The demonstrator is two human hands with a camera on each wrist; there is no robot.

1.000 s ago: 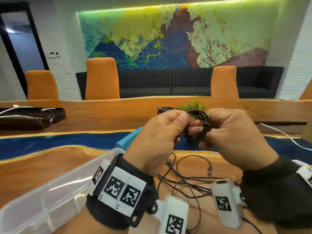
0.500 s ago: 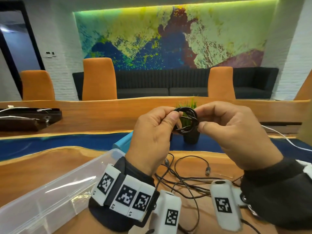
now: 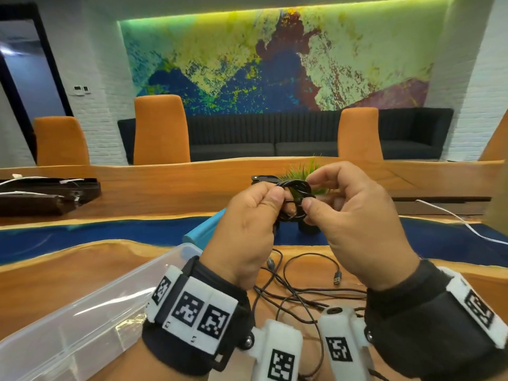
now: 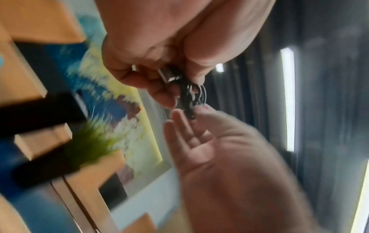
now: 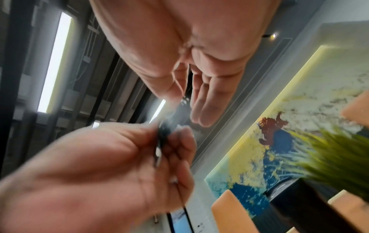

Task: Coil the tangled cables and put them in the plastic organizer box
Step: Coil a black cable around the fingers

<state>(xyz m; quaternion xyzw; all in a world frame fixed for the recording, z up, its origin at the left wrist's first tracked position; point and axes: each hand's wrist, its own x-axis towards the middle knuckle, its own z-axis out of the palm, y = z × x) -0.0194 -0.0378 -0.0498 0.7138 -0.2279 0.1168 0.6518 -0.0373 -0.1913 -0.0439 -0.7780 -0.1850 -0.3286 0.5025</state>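
A small coil of black cable (image 3: 295,200) is held up in the air over the table, in front of my chest. My left hand (image 3: 280,200) pinches its left side between thumb and fingers. My right hand (image 3: 310,193) pinches its right side, index finger curled over the top and thumb on the front. The left wrist view shows the coil (image 4: 189,94) with a metal plug under my left hand's fingers (image 4: 159,94). Loose tangled cables (image 3: 299,292) lie on the wood below. The clear plastic organizer box (image 3: 82,312) stands open at the lower left.
A potted green plant (image 3: 319,188) stands just behind the hands. A light blue lid (image 3: 203,232) lies past the box's far end. A white cable (image 3: 453,215) trails at the right, dark trays (image 3: 41,196) sit far left, and orange chairs line the far side.
Both hands keep hold of the coil at about the same height. The right hand's thumb and index finger have shifted their grip around the coil's right side.
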